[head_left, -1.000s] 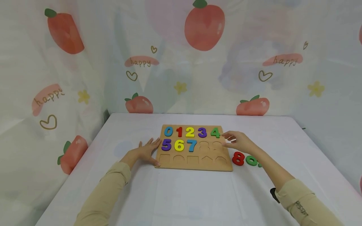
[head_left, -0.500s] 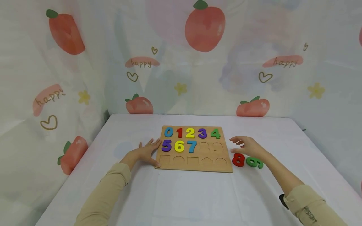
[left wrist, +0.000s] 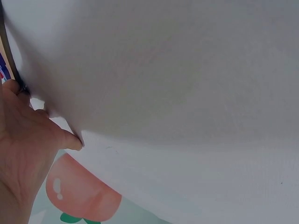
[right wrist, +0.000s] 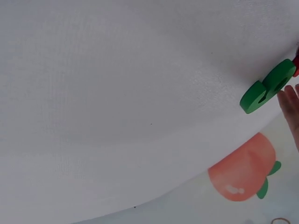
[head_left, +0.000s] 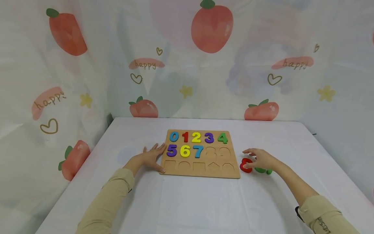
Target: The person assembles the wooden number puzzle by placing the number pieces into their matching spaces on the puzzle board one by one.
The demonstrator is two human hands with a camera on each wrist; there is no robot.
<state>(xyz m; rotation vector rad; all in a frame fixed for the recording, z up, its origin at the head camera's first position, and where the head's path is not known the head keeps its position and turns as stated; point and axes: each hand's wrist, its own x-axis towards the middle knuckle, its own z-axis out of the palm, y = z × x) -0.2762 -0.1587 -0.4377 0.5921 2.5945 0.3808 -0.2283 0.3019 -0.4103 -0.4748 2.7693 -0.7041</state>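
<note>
My left hand has its fingers spread along the left edge of the wooden number puzzle board; the left wrist view shows its thumb stretched out on the cloth. Just right of the board, my right hand hovers over the red number 8, thumb and fingers apart around it. Part of the green number 9 is hidden under that hand, but it shows well in the right wrist view. Coloured digits 0 to 7 fill the top row and part of the middle row.
In the middle row, two recesses at the right hold no digits. The front row has several shallow outlines. A white cloth covers the table, and a fruit-printed curtain stands behind it.
My right hand has moved from the board's right side, rightward and toward me, to over the red number 8. The left hand stays at the board's edge.
</note>
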